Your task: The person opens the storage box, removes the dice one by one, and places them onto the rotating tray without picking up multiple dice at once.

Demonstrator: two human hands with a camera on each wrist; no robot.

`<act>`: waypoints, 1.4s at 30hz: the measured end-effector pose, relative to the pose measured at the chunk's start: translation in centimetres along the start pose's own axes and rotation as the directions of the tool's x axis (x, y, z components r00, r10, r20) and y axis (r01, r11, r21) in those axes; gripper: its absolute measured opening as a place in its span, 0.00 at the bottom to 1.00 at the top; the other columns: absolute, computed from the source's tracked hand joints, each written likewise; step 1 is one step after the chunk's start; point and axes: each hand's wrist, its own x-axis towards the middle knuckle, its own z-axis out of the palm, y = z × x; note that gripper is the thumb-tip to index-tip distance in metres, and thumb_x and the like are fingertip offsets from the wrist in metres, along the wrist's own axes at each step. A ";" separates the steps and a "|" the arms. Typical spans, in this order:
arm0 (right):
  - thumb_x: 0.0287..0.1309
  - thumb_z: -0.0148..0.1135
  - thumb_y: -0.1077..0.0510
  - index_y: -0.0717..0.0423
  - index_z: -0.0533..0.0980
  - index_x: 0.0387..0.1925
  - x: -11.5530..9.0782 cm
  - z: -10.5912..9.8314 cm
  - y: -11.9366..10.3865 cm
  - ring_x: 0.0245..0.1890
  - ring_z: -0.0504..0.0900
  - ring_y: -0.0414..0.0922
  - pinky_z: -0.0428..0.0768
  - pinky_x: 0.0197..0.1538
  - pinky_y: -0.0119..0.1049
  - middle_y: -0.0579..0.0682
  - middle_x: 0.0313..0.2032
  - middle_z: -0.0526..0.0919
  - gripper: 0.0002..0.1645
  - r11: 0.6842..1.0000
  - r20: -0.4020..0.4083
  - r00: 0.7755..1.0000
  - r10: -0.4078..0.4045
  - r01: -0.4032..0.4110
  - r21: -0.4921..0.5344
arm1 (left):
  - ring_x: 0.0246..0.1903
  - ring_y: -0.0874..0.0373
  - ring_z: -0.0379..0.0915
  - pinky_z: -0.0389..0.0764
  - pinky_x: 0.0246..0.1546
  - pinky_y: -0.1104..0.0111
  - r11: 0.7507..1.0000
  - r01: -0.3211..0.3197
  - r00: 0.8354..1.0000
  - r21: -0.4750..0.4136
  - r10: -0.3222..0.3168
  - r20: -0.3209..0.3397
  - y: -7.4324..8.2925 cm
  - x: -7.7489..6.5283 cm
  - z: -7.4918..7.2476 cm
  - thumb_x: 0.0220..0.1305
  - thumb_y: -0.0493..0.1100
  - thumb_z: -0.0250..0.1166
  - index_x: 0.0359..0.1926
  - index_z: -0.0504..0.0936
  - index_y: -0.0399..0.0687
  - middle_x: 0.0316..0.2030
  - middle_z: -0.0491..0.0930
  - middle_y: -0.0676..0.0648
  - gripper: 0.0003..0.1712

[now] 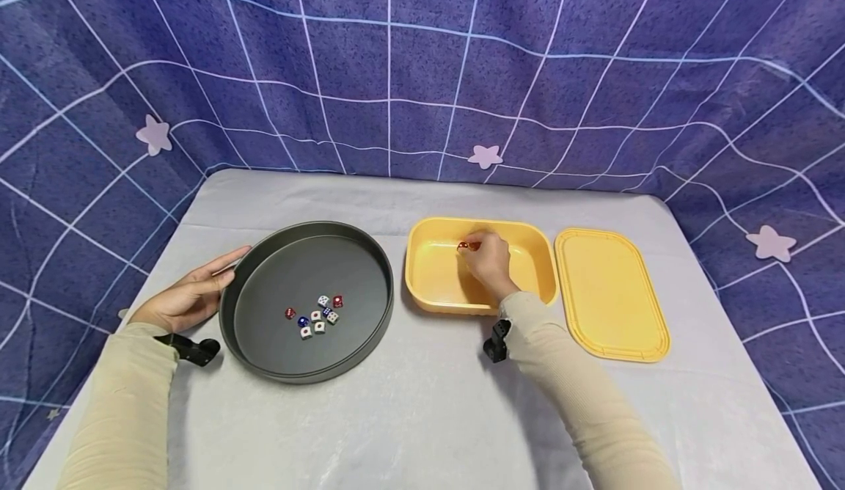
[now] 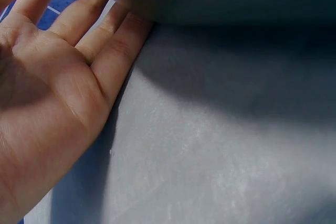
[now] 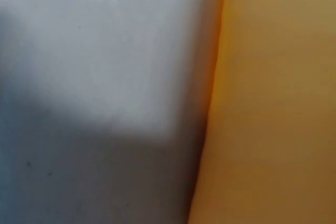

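Over the yellow tub (image 1: 429, 299), my right hand (image 1: 490, 261) pinches a red die (image 1: 463, 246) between thumb and fingers. More red shows beside it, partly hidden by the fingers, and I cannot tell whether it is a second die. My left hand (image 1: 188, 298) rests against the left outer wall of a round dark grey pan (image 1: 284, 262), its fingers (image 2: 118, 51) nearly straight. Several red, white and blue dice (image 1: 320, 327) lie together on the pan's floor, with one red die (image 1: 290, 313) a little to their left. The right wrist view shows only the tub's wall and tablecloth.
A flat yellow lid (image 1: 612, 295) lies right of the tub, close to its edge. Pan, tub and lid stand in a row on a pale grey tablecloth (image 1: 370, 431). Behind the table hangs a blue curtain (image 1: 422, 72) with a grid and stars.
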 end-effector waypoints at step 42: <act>0.52 0.68 0.59 0.58 0.86 0.37 -0.5 -0.7 -1.4 0.36 0.82 0.50 0.76 0.42 0.44 0.53 0.33 0.87 0.09 0.998 -0.003 0.998 -0.057 0.057 -0.020 | 0.61 0.62 0.67 0.73 0.57 0.67 1.000 -0.010 1.000 0.004 0.010 0.010 -0.3 0.0 -0.3 0.77 0.32 0.32 0.76 0.43 0.55 0.67 0.66 0.57 0.31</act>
